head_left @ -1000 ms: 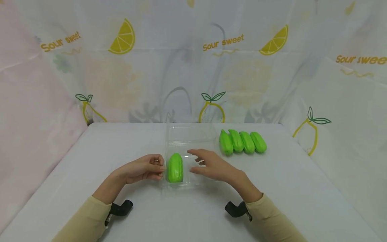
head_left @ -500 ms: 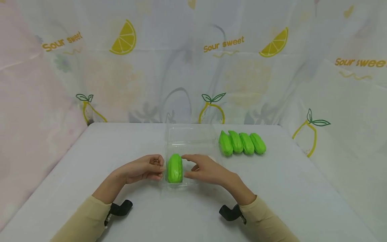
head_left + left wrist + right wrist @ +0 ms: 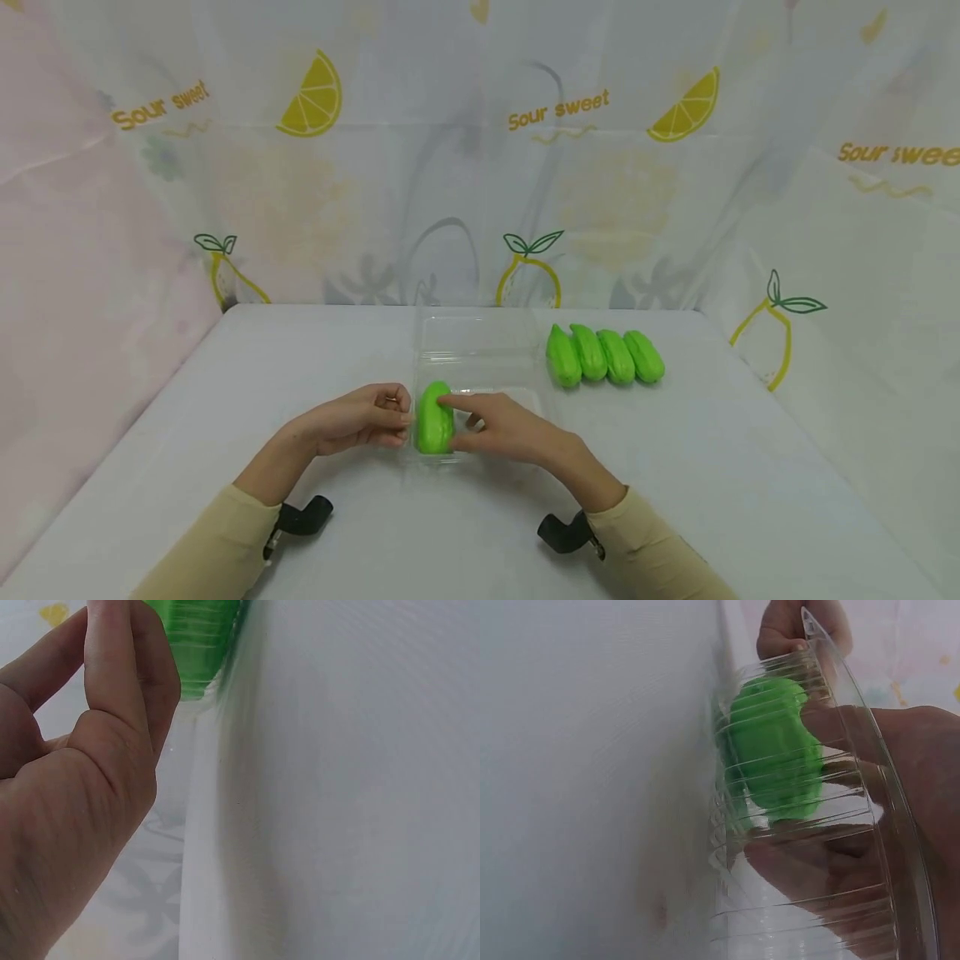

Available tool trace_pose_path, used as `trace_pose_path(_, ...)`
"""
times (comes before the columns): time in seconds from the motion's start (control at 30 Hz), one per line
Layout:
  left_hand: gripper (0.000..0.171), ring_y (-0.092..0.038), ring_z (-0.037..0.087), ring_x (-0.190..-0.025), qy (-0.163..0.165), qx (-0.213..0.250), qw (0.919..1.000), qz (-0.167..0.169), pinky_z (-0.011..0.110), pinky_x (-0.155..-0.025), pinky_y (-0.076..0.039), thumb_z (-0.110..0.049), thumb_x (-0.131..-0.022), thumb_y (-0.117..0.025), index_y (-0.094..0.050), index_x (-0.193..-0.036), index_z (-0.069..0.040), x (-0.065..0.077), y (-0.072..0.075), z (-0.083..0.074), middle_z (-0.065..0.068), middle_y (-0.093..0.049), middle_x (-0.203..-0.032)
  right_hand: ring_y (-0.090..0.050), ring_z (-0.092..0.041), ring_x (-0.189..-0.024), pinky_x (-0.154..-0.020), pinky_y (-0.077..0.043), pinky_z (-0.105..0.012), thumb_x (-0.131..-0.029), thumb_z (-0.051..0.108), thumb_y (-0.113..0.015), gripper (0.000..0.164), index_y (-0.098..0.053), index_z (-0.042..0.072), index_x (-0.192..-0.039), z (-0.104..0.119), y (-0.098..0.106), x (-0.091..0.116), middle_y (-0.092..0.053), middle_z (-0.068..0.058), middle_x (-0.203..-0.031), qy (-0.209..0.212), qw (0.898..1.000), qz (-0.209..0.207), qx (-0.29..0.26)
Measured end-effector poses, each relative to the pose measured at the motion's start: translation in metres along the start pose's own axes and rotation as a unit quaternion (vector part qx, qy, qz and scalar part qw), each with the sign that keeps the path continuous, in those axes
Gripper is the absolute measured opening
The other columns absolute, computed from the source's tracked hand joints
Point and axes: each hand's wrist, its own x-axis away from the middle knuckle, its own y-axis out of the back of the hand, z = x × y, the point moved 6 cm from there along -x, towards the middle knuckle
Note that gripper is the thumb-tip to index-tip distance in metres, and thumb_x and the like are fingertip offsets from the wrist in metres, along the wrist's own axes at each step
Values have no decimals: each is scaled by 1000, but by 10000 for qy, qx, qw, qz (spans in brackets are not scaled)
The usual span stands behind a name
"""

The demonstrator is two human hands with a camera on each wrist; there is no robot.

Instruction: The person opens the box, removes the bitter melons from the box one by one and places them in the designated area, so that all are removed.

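A clear plastic clamshell box (image 3: 495,457) lies with its lid (image 3: 480,333) folded back. One bright green, ridged, gourd-shaped piece (image 3: 433,421) sits lengthwise along the box's left wall. At that wall my left hand (image 3: 367,417) pinches the rim between thumb and fingers. Over the box's inside reaches my right hand (image 3: 510,425), its index finger extended onto the green piece's upper part and its thumb at the lower right side. Through the ribbed wall in the right wrist view, the green piece (image 3: 772,746) shows beside the right hand's thumb. Its underside is hidden.
Several matching green pieces (image 3: 606,357) lie side by side right of the lid. The white table (image 3: 420,542) meets a fruit-printed cloth backdrop (image 3: 420,167) at the back. Black wrist mounts (image 3: 307,515) hang below both sleeves.
My right hand has moved left and slightly down across the box, and its index finger and thumb now meet the green piece. My left hand has stayed at the rim.
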Motion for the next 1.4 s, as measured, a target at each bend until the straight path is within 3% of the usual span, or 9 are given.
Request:
trace_pose_path(0.17,9,-63,11,-78,-18,-28,10000,37,21,-73,-60,-10,-100,-57,-49,-101,-7,-1,0,1,3,-60,-87,-63,-19,-114,-93,-53,-26,-96,32,-67,59,-45,26,-149,3,-2,1,-54,5,-146,101,9999,62,-44)
trace_pose_path(0.33,7,-63,11,-78,-18,-35,10000,17,21,-73,-60,-9,-100,-57,-49,-100,-8,-1,0,0,3,-60,-87,-64,-15,-109,-87,-53,-23,-97,32,-65,53,-48,28,-147,3,-1,1,-63,4,-136,80,9999,-16,95)
trace_pose_path(0.47,7,-63,10,-77,-19,-41,10000,2,20,-72,-60,-9,-100,-56,-50,-99,-9,0,-1,-1,3,-60,-87,-66,-15,-110,-85,-54,-22,-97,30,-65,50,-50,27,-145,3,-1,0,-62,4,-137,59,9999,-60,59)
trace_pose_path(0.9,8,-64,10,-77,-77,-2,10000,13,20,-73,-60,-9,-100,-57,-49,-99,-9,2,-1,-1,2,-61,-86,-65,-24,-118,-96,-54,-24,-94,18,-68,53,-51,19,-145,4,1,1,-52,2,-148,239,9968,-203,-731)
trace_pose_path(1.17,7,-65,9,-77,-77,20,10000,8,20,-72,-59,-6,-100,-56,-48,-99,-8,1,-2,-1,1,-60,-86,-62,-27,-122,-96,-56,-33,-94,19,-69,51,-53,13,-142,5,5,1,-54,-3,-147,430,9962,-383,-648)
trace_pose_path(1.4,9,-65,9,-77,-46,20,10000,-23,20,-72,-60,-7,-99,-57,-48,-99,-8,1,-1,0,2,-60,-86,-61,-23,-119,-93,-56,-29,-91,17,-71,53,-54,14,-141,5,8,2,-55,-3,-145,403,9959,-525,-617)
